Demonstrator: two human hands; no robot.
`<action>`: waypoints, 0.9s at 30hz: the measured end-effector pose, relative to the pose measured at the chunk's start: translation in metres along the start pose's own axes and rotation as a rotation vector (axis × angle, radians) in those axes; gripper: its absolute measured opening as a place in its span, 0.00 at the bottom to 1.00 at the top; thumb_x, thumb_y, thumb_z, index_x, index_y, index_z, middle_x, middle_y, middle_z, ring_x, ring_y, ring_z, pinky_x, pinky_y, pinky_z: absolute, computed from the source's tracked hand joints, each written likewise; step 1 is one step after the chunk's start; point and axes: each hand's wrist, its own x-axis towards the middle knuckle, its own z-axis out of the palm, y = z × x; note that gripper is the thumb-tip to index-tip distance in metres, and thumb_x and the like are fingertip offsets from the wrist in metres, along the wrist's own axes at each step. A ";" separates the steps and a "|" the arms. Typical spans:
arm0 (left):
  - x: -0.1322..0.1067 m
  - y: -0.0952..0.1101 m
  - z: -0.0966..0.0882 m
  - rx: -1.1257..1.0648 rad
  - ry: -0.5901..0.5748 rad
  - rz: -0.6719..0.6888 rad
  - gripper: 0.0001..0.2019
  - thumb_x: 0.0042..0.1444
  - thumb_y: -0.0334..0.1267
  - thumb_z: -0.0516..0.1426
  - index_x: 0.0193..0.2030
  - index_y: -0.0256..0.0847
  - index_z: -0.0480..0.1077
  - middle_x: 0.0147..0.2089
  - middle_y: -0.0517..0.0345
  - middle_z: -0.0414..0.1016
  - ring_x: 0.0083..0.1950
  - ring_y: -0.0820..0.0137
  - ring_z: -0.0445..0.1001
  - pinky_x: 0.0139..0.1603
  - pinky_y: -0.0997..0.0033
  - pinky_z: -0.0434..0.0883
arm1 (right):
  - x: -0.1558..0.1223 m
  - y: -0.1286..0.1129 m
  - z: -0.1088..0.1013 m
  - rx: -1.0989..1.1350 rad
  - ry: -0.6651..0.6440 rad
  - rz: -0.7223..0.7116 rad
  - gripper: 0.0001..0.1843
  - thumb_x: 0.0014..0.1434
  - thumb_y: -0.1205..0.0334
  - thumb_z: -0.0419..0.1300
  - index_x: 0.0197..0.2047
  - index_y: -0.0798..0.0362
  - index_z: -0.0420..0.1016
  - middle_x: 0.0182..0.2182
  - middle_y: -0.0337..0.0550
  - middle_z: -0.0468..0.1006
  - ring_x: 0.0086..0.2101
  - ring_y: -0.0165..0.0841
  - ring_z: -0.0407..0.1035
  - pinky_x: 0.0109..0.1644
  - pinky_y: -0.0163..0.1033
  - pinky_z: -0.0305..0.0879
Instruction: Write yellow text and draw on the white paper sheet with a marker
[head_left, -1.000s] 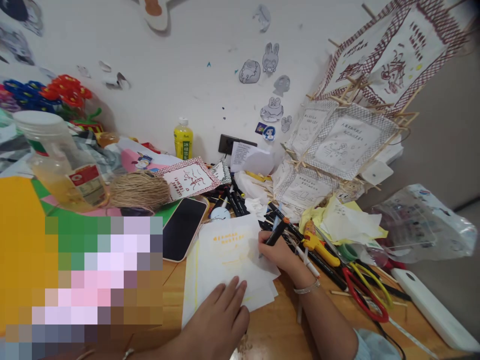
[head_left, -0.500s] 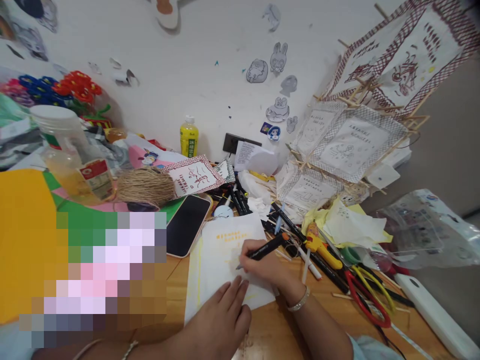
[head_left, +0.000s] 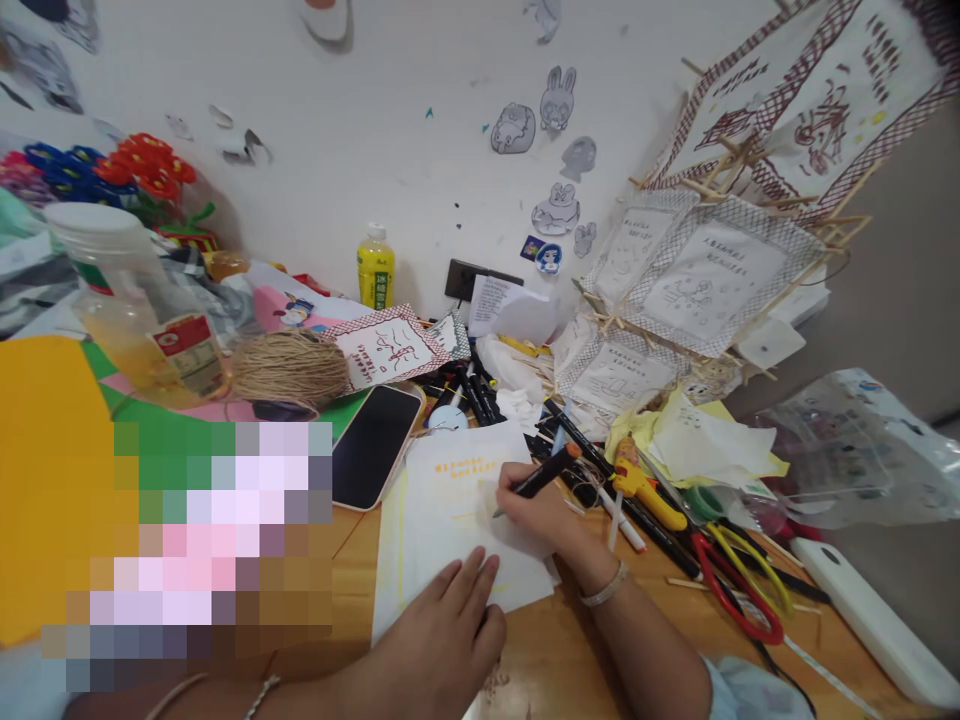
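Observation:
A black marker with an orange end (head_left: 546,470) is gripped in my right hand (head_left: 536,505), its tip at the right part of a white sheet of paper (head_left: 442,540). Orange handwriting runs along the sheet's upper part, with faint yellow lines lower down and at the left edge. My left hand (head_left: 450,625) lies flat on the lower part of the sheet, fingers stretched out. Just beyond the sheet's upper left side lies a phone (head_left: 377,445) with a dark screen.
Right of the paper are several black markers, a yellow glue gun (head_left: 641,485), red-handled scissors (head_left: 735,590) and a white device (head_left: 870,620). A paper lantern frame (head_left: 720,270) stands behind them. Left are a twine ball (head_left: 289,368) and a plastic jar (head_left: 120,300); a yellow bottle (head_left: 376,268) stands by the wall.
My right hand has moved a little to the right and up across the sheet with the marker. My left hand stays on the paper. The view has shifted slightly.

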 end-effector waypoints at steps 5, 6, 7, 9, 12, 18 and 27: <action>-0.001 -0.003 -0.004 -0.023 -0.032 0.006 0.15 0.60 0.40 0.54 0.48 0.30 0.69 0.59 0.28 0.62 0.60 0.45 0.62 0.55 0.53 0.64 | 0.000 0.005 -0.027 0.017 -0.060 0.118 0.05 0.38 0.70 0.48 0.16 0.52 0.55 0.14 0.31 0.57 0.20 0.26 0.52 0.23 0.31 0.47; -0.001 -0.003 -0.005 -0.028 -0.043 0.003 0.15 0.60 0.40 0.54 0.48 0.30 0.69 0.59 0.28 0.62 0.61 0.45 0.62 0.56 0.53 0.63 | 0.000 0.004 -0.029 0.014 -0.084 0.119 0.05 0.37 0.70 0.48 0.16 0.52 0.55 0.14 0.31 0.57 0.20 0.26 0.52 0.23 0.31 0.47; -0.001 -0.003 -0.005 -0.033 -0.050 0.001 0.15 0.60 0.39 0.54 0.49 0.30 0.68 0.60 0.29 0.62 0.61 0.46 0.62 0.56 0.53 0.63 | -0.001 0.003 -0.029 0.010 -0.105 0.123 0.06 0.37 0.70 0.49 0.15 0.52 0.55 0.14 0.31 0.57 0.20 0.26 0.52 0.23 0.31 0.47; -0.001 -0.002 -0.005 -0.033 -0.049 0.000 0.14 0.60 0.39 0.54 0.49 0.31 0.68 0.60 0.30 0.62 0.61 0.47 0.62 0.56 0.54 0.63 | -0.001 0.002 -0.029 0.005 -0.161 0.154 0.06 0.38 0.70 0.49 0.15 0.52 0.56 0.14 0.31 0.57 0.20 0.26 0.52 0.23 0.31 0.47; 0.000 -0.002 -0.005 -0.010 -0.025 0.005 0.15 0.59 0.40 0.55 0.48 0.31 0.69 0.59 0.30 0.63 0.60 0.46 0.63 0.55 0.54 0.64 | -0.001 0.003 -0.029 -0.045 -0.196 0.159 0.07 0.39 0.71 0.50 0.15 0.52 0.54 0.14 0.30 0.55 0.20 0.25 0.51 0.22 0.31 0.46; 0.001 -0.002 0.006 0.020 0.047 -0.004 0.13 0.58 0.40 0.56 0.44 0.32 0.69 0.58 0.31 0.65 0.59 0.47 0.65 0.54 0.55 0.66 | 0.000 0.009 -0.036 -0.064 0.041 0.089 0.08 0.40 0.72 0.49 0.16 0.52 0.55 0.16 0.32 0.57 0.21 0.27 0.53 0.24 0.31 0.48; 0.000 0.001 0.005 0.026 0.208 0.036 0.10 0.64 0.39 0.50 0.43 0.36 0.68 0.57 0.43 0.69 0.58 0.59 0.67 0.56 0.64 0.63 | -0.006 -0.010 -0.005 0.137 -0.017 -0.188 0.04 0.54 0.62 0.59 0.31 0.52 0.69 0.28 0.38 0.71 0.31 0.31 0.66 0.36 0.35 0.63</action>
